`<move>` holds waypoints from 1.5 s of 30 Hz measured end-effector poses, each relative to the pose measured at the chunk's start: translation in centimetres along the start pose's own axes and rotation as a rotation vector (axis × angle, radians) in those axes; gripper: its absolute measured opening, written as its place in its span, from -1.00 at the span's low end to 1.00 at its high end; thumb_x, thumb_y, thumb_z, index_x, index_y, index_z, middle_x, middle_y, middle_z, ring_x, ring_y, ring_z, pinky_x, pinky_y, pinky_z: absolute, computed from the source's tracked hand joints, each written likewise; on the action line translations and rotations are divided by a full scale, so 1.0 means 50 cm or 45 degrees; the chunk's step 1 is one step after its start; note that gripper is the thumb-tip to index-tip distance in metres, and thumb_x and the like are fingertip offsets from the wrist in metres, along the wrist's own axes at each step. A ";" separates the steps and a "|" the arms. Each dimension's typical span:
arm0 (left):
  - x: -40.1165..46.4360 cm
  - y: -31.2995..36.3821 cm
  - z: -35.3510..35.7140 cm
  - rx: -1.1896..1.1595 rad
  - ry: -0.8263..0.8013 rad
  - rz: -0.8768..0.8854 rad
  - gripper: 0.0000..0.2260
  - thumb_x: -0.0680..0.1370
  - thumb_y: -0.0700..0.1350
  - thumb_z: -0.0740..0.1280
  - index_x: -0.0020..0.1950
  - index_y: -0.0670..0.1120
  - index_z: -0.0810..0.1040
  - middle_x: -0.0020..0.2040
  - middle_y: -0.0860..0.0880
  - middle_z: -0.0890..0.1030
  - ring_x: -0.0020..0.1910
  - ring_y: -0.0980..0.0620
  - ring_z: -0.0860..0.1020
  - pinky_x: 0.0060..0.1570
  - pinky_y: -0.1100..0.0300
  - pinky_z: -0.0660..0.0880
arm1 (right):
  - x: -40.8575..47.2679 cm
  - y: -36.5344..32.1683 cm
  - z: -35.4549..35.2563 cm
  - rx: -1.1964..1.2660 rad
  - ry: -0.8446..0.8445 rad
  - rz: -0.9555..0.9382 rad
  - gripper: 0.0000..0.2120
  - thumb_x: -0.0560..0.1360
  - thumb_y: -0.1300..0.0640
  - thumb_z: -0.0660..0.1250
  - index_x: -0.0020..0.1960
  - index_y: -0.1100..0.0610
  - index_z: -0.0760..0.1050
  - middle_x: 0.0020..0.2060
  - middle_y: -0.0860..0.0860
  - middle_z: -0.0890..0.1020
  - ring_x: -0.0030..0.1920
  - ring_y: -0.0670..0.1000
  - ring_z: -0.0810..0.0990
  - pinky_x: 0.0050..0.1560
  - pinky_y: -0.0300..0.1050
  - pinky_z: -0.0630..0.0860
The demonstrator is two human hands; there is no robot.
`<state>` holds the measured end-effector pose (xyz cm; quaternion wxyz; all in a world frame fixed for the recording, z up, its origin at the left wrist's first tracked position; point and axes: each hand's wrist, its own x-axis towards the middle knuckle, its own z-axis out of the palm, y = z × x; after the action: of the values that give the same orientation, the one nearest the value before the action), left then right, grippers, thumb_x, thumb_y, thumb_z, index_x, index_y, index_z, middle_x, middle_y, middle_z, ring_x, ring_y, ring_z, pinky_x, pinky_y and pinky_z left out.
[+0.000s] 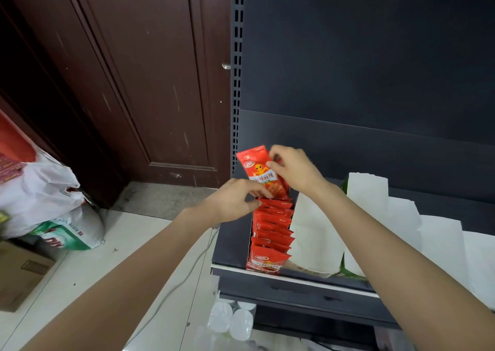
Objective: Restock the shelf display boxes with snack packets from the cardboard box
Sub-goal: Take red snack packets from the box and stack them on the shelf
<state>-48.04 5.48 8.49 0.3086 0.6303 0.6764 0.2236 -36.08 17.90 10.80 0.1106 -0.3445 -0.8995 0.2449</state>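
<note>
Far left, floor: corner of a brown cardboard box, white plastic bags piled above it, one green-printed. Dark wooden door behind.

Left hand sits at the back end of the red display box, fingers curled, tips pinching at the top edge of the rearmost packets in the row of red snack packets. Row stands upright, packed front to back, at the left end of the dark shelf.

Raised packet stands tilted above the back of the row, its bottom end down among the others. Right hand pinches its right edge, thumb and fingers closed on it; might be more than one packet in that grip, the hand covers it.

Right of the red box: white display boxes side by side along the shelf, one with green print. Clear bottles below the shelf.
</note>
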 end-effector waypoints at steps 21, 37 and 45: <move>-0.013 -0.002 0.007 0.093 0.047 -0.007 -0.73 0.58 -0.15 0.28 0.27 0.01 0.52 0.25 0.01 0.48 0.26 0.10 0.40 0.26 0.26 0.26 | -0.051 0.027 0.005 -0.456 0.083 0.050 -0.81 0.55 0.05 0.30 0.05 0.12 0.60 0.11 0.06 0.58 0.11 0.04 0.55 0.04 -0.02 0.55; -0.039 0.112 0.068 0.199 0.777 -0.055 -0.84 0.55 -0.17 0.27 0.09 -0.08 0.58 -0.04 -0.02 0.62 -0.04 0.01 0.57 0.02 0.00 0.52 | -0.150 0.037 -0.034 0.296 0.229 -0.010 -0.82 0.55 0.19 0.30 0.11 0.11 0.60 0.00 -0.04 0.65 -0.06 -0.15 0.56 -0.07 -0.38 0.43; -0.125 0.256 0.186 0.048 0.818 -0.057 -0.87 0.55 -0.13 0.27 0.05 -0.05 0.57 -0.13 0.04 0.63 -0.19 0.05 0.58 -0.11 0.11 0.54 | -0.404 0.058 -0.045 0.274 0.491 0.096 -0.76 0.57 0.22 0.20 0.17 0.05 0.54 -0.01 -0.01 0.62 -0.05 -0.08 0.55 -0.01 -0.25 0.50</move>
<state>-32.29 -0.18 11.60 0.0725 0.5181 0.7569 0.3916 -18.73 6.95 10.61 0.3073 -0.4046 -0.8168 0.2732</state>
